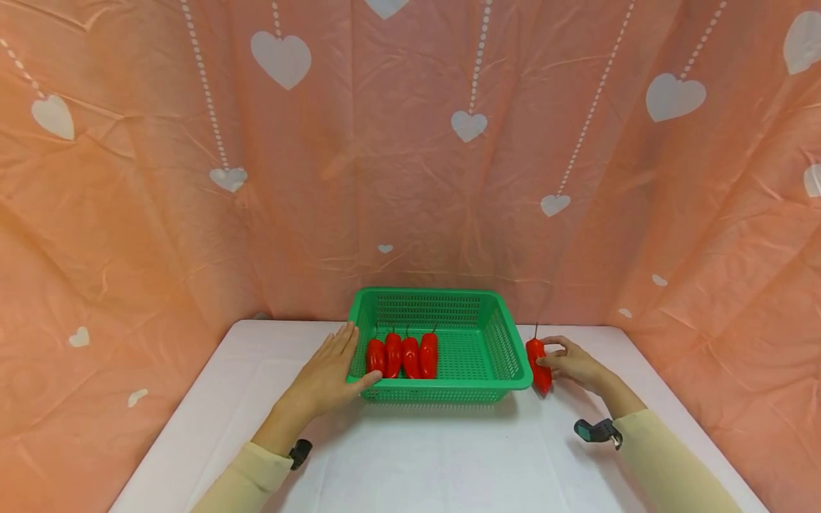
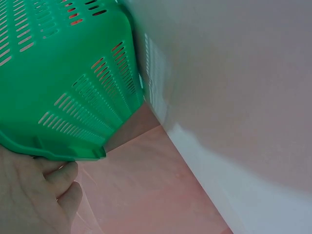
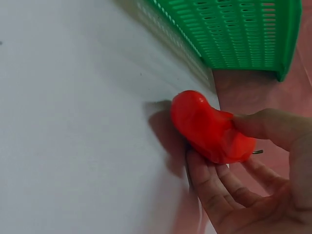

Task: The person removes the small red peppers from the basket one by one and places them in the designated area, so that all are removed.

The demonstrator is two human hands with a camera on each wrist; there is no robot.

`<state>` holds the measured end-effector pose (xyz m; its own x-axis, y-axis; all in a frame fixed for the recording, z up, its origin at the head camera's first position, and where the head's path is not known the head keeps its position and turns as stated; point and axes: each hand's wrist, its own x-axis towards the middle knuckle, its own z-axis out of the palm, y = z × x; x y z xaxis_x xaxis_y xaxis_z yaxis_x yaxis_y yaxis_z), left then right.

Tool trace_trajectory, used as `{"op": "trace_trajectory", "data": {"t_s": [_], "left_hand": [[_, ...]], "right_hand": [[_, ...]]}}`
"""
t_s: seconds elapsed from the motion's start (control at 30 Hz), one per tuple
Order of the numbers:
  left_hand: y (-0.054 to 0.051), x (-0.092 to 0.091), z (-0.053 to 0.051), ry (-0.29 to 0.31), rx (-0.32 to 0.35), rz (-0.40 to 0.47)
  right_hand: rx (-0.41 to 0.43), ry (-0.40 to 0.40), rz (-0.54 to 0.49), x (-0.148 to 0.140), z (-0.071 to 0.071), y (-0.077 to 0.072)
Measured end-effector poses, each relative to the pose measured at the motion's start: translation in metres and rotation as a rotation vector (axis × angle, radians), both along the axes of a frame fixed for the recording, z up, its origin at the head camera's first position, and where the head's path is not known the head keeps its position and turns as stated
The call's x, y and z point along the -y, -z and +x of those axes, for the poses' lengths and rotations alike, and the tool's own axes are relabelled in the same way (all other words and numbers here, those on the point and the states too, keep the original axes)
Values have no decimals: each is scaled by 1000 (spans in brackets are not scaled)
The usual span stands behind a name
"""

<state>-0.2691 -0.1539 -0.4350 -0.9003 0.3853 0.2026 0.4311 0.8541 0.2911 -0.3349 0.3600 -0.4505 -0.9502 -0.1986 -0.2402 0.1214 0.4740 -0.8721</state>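
My right hand [image 1: 573, 367] holds a red pepper [image 1: 535, 356] just outside the right end of a green plastic basket [image 1: 442, 385]. In the right wrist view, thumb and fingers pinch this shiny red pepper [image 3: 204, 124] from both sides, its thin green stem poking out by the fingers. Several similar red peppers [image 1: 410, 358] lie side by side in the basket's left half, stems toward the back. At the basket's left end, my left hand [image 1: 327, 374] rests on the rim with its fingers extended, thumb over the front corner. The left wrist view shows those fingers [image 2: 61, 180] against the rim.
The basket stands on a white-covered table [image 1: 436, 456] near its back edge. Behind and at both sides hangs an orange-pink sheet [image 1: 423, 199] with white hearts. Dark straps or devices sit at both wrists [image 1: 596, 430].
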Motion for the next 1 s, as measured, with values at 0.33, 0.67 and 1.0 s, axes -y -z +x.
{"op": "trace_trajectory", "data": {"t_s": [0.33,0.67,1.0], "left_hand": [[0,-1,0,-4,4,3],[-1,-1,1,-4,6,5],[-1,-1,1,-7,14,8]], "right_hand": [[-13,-9,86,2,-3,-1],[-34,-5,144,4,0,-6],[-54,4,155,-1,-1,-5]]}}
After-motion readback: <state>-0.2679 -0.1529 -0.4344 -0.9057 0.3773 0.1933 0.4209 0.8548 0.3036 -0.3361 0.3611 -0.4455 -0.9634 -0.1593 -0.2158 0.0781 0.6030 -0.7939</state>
